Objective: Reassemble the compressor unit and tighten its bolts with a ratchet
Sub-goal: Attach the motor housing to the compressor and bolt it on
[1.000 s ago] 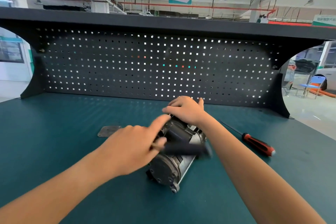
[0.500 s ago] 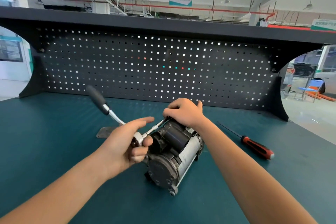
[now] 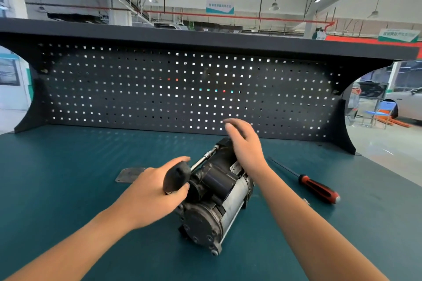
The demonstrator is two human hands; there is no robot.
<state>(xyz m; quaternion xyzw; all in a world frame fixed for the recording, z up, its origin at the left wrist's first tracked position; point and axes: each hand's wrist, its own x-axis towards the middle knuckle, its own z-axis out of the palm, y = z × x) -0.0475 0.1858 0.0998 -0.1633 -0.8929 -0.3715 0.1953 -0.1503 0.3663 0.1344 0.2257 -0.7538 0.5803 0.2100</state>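
From the head camera, the only view, the job looks to be in its tightening stage. The compressor unit (image 3: 217,196) lies on its side at the middle of the teal tabletop (image 3: 68,166), its round end cap towards the person and its far end towards the pegboard (image 3: 182,89). The left hand (image 3: 148,194) is wrapped round the black grip of the ratchet (image 3: 177,177), thumb stretched along the top. The tool's bright shaft runs up and away to a socket at the far upper part of the housing, presumably seated on a bolt, though the bolt head itself is hidden. The right hand (image 3: 245,143) hangs over the far end of the unit with its fingers loosely spread and gripping nothing. It is blurred, and I cannot tell whether the palm touches the casing. Both forearms come in from the lower corners and converge on the unit, the left wrist bent inward over the handle. The next move probably calls for the right hand to brace the body while the left swings the handle, keeping the socket square so it does not slip off. A red-handled screwdriver (image 3: 317,187) lies to the right, apart from the unit, and a flat metal plate (image 3: 130,174) lies to its left, beside the left hand.
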